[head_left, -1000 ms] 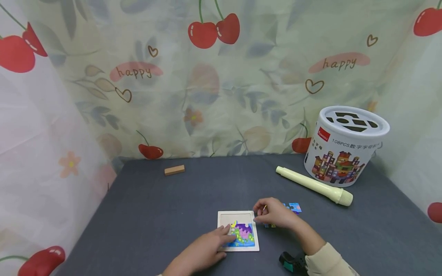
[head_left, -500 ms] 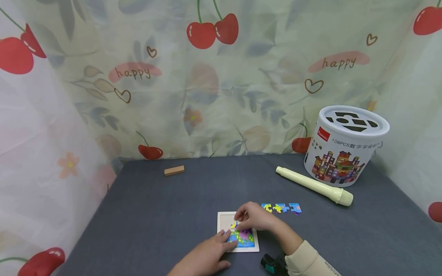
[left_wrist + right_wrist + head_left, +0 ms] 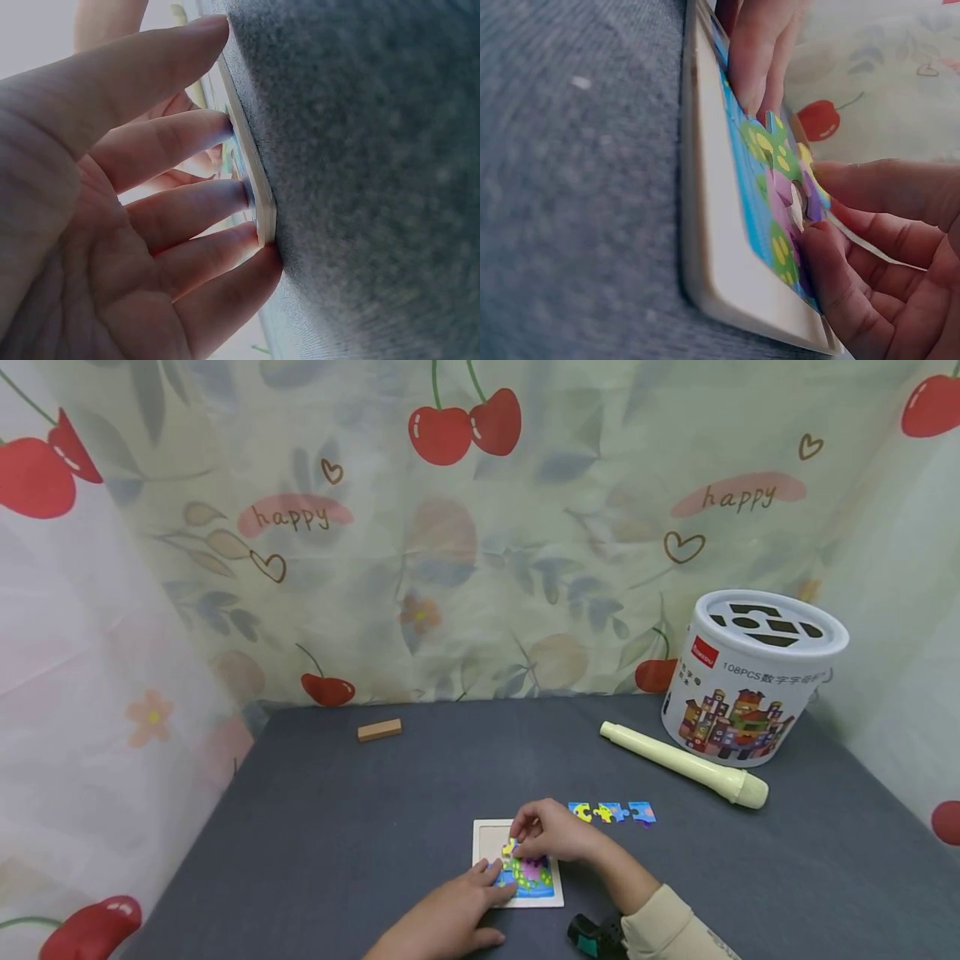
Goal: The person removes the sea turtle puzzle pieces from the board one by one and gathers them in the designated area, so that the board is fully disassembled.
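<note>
A square wooden puzzle tray point(image 3: 491, 832) lies flat near the front of the table. Its lower part holds joined pieces point(image 3: 537, 881) in blue, green and purple; bare wood shows at the upper left. My left hand point(image 3: 453, 906) rests at the tray's left side, with fingertips on the pieces and the edge. My right hand point(image 3: 555, 835) pinches a yellow and purple puzzle piece point(image 3: 813, 187) between thumb and finger, right at the joined pieces. In the right wrist view this piece sits slightly tilted against its neighbours.
Loose puzzle pieces point(image 3: 611, 812) lie in a row behind and right of the tray. A cream toy microphone point(image 3: 682, 764) lies farther right, beside a white lidded bucket point(image 3: 750, 685). At the back left is a small wooden block point(image 3: 379, 730). Printed curtains surround the table.
My right hand has moved left from the tray's right edge to over the joined pieces, uncovering the loose row. In the last half second it has hardly moved. My left hand stays on the tray.
</note>
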The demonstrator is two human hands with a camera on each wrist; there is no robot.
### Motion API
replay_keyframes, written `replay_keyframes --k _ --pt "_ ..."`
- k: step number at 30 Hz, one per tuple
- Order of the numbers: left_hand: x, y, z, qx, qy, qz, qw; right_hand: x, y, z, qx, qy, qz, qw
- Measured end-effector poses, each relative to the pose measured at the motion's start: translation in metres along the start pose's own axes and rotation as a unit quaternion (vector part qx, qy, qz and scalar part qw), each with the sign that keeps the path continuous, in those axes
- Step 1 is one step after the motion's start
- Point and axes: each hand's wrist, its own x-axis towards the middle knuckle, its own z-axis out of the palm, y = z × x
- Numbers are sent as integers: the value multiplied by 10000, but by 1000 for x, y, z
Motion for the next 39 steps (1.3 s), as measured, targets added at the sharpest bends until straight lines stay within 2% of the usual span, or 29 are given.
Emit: replay_keyframes --k 7,13,17,28,39 --pt "1 0 -1 -105 -77 -59 9999 0 1 -1 414 -71 109 9991" --pt "2 2 0 -53 9 13 10000 -1 3 -1 971 -163 314 9947" --pt "2 2 1 4 88 54 9999 -2 3 -4 1177 -224 284 9924" --pt "0 2 0 -17 196 51 9998 -12 6 -18 1138 -233 285 9928" --pt "0 1 -1 -66 44 -24 10000 -32 17 -40 1303 -107 254 9911"
